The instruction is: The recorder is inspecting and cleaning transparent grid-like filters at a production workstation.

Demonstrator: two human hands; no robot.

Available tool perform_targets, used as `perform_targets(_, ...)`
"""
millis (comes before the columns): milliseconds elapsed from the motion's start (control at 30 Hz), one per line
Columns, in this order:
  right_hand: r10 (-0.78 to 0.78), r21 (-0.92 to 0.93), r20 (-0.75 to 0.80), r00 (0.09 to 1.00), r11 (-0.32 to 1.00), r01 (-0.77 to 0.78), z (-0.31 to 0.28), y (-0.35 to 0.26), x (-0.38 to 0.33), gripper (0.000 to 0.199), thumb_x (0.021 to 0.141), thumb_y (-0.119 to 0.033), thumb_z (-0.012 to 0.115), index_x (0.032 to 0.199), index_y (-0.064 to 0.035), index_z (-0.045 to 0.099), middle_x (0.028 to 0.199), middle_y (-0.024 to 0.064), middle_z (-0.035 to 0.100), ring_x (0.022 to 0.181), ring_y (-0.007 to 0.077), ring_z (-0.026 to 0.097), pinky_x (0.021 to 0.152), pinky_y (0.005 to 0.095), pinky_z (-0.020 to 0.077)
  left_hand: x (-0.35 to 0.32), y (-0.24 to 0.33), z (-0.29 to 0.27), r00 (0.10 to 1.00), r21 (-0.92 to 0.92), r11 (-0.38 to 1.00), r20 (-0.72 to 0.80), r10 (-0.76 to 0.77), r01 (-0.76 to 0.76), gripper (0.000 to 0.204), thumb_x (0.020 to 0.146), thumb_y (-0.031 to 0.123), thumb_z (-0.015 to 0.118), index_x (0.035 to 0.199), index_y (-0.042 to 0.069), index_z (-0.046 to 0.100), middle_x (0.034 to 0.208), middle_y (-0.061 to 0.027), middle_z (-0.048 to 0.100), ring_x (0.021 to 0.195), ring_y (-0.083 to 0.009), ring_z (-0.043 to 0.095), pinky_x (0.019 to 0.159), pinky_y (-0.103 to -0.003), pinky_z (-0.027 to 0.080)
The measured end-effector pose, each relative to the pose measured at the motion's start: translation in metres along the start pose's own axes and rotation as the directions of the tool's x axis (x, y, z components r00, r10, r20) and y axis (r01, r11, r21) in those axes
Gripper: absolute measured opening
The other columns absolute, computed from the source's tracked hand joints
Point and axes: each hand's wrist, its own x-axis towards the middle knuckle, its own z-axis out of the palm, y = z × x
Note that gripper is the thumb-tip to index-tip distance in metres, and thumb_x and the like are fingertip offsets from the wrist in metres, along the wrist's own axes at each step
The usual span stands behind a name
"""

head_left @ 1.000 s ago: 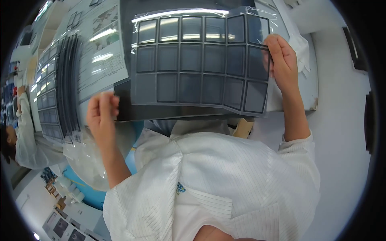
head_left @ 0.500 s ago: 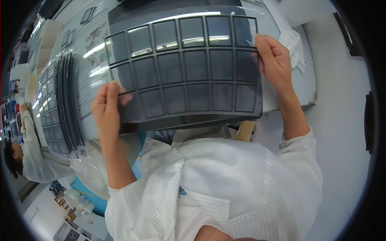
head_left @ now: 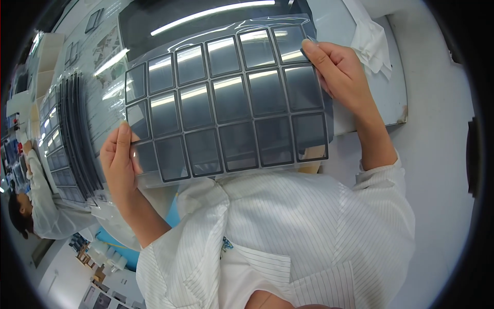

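Note:
Between my two hands hangs a thin clear plastic sheet [head_left: 234,105] printed with a grid of dark-framed rectangular panes, three rows deep. My left hand [head_left: 119,154] pinches its left edge, thumb on top and fingers underneath. At the upper right edge, my right hand [head_left: 337,64] grips it the same way. The sheet bows slightly, and light streaks reflect across its panes. Beneath and beyond it a dark glossy panel [head_left: 170,23] lies on the table; part of that panel is hidden by the sheet.
A stack of similar dark-gridded sheets [head_left: 69,134] stands at the left. White crumpled cloth [head_left: 371,44] lies on the table [head_left: 393,77] at the right. Small dark frames [head_left: 94,20] rest at the far left. Another person [head_left: 46,206] in a white coat works at the left edge.
I have brought the sheet nearer to my body and tilted it, so its lower edge now hangs past the dark panel. Both hands moved left and still hold it.

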Motion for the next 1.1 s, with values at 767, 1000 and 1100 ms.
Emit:
perform_targets(767,0.121,0.096,-0.081,0.989,0.989,-0.113,-0.008,-0.005,-0.006,0.037,0.098,-0.033,0.054,0.071,-0.0088,0.06,0.054,-0.0102,0.041,0.045,-0.0017,0.033,0.041,0.0181,0.021,-0.012,0.01,0.012,1.0,-0.01,1.0,-0.017,-0.011,0.011,0.037,0.099,0.029,0.052,0.074,0.002,0.06,0.048,0.0041,0.044,0.034,-0.0016,0.03,0.034,-0.019,0.02)
perform_targets(1000,0.223,0.252,-0.221,0.949,0.954,-0.165,-0.006,0.0,-0.002,0.032,0.096,-0.033,0.056,0.078,-0.0089,0.066,0.057,-0.0112,0.047,0.047,-0.0029,0.034,0.041,0.0178,0.0206,-0.012,0.012,0.018,0.999,-0.036,0.999,0.041,-0.028,0.029,0.039,0.098,0.03,0.053,0.074,0.001,0.061,0.054,0.0016,0.051,0.034,-0.002,0.035,0.034,-0.019,0.022)
perform_targets(1100,0.212,0.212,-0.159,0.964,0.961,-0.177,-0.016,0.004,-0.002,0.026,0.097,-0.028,0.057,0.089,-0.0065,0.069,0.063,-0.0109,0.047,0.051,-0.002,0.034,0.046,0.0169,0.0228,-0.012,0.012,0.02,0.998,-0.059,0.998,0.053,-0.033,0.037,0.039,0.099,0.029,0.052,0.073,0.001,0.06,0.055,0.0011,0.052,0.034,-0.002,0.036,0.034,-0.019,0.023)
